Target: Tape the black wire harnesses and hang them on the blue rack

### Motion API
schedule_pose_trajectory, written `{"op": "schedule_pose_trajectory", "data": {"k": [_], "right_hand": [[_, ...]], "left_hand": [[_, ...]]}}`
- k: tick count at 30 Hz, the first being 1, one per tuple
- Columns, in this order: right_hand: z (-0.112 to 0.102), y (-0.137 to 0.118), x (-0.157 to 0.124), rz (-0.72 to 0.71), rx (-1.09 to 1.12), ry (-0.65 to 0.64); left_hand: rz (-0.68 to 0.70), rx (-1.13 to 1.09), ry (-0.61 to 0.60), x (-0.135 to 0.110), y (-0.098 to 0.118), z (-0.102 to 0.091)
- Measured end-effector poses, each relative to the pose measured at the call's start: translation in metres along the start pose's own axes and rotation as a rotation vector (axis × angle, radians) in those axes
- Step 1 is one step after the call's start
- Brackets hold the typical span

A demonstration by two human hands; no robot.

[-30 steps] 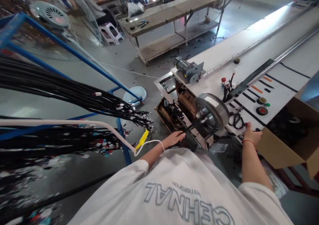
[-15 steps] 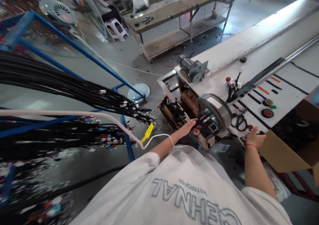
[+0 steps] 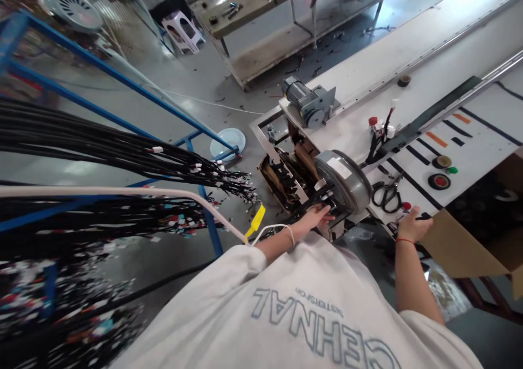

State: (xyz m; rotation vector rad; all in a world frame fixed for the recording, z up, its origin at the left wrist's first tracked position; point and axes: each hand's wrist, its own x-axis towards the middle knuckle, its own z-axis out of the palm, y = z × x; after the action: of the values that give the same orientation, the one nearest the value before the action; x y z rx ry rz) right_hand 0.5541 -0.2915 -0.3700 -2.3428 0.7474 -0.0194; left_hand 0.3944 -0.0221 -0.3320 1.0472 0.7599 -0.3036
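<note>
My left hand (image 3: 315,218) is curled round dark wires at the foot of a large grey drum (image 3: 342,179) on the end of a long white conveyor table (image 3: 359,132). A thin white cord with a yellow tag (image 3: 254,221) loops round that wrist. Closed on a small dark object I cannot make out, my right hand (image 3: 412,224) rests at the table's near edge, beside black scissors (image 3: 386,193) and a cardboard box (image 3: 461,243).
A blue metal rack (image 3: 118,83) at left carries thick bundles of black cable harnesses (image 3: 102,151) with white connectors. A grey motor (image 3: 304,103), tape rolls (image 3: 439,181) and a small wire harness (image 3: 379,132) sit on the table. Across the floor stand a workbench (image 3: 249,4), a stool and a fan.
My left hand moved right from the open frame to the drum's base and closed on the wires there. My right hand stayed at the table edge. The view shifted slightly.
</note>
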Motion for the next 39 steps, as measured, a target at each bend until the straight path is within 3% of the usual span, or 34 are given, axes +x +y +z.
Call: {"op": "schedule_pose_trajectory", "data": {"k": [4,7,9,12,13,15,19,22,24,27,31,39], "right_hand": [[0.000,-0.006,-0.004,0.034,-0.010,0.112],[-0.002,-0.008,-0.004,0.019,-0.009,0.112],[-0.003,-0.009,-0.002,0.034,-0.011,0.114],[-0.006,-0.011,0.000,0.054,0.007,0.105],[-0.007,-0.012,0.000,0.056,0.015,0.097],[-0.009,-0.014,0.000,0.069,0.015,0.076],[-0.011,-0.019,-0.002,0.117,-0.067,0.068],[-0.012,-0.019,-0.002,0.114,-0.099,0.064],[-0.011,-0.019,-0.001,0.114,-0.099,0.055],[-0.010,-0.017,0.002,0.113,-0.082,0.051],[-0.009,-0.015,0.005,0.104,-0.097,0.025],[-0.011,-0.018,0.002,0.101,-0.074,0.010]], "left_hand": [[0.007,0.075,0.033,0.005,0.011,0.002],[-0.055,0.375,-0.102,-0.012,0.031,-0.005],[0.051,0.640,-0.121,-0.030,0.047,-0.011],[0.413,0.870,0.199,-0.050,0.058,-0.027],[0.497,0.887,0.289,-0.053,0.057,-0.035],[0.531,0.890,0.287,-0.051,0.044,-0.055],[0.318,0.948,0.022,-0.036,-0.004,-0.103],[0.250,0.948,0.077,-0.034,-0.029,-0.131],[0.280,0.921,0.122,-0.041,-0.031,-0.138],[0.368,0.896,0.104,-0.056,-0.018,-0.133],[0.437,0.888,0.024,-0.065,0.004,-0.113],[0.498,0.944,0.009,-0.036,0.019,-0.088]]}}
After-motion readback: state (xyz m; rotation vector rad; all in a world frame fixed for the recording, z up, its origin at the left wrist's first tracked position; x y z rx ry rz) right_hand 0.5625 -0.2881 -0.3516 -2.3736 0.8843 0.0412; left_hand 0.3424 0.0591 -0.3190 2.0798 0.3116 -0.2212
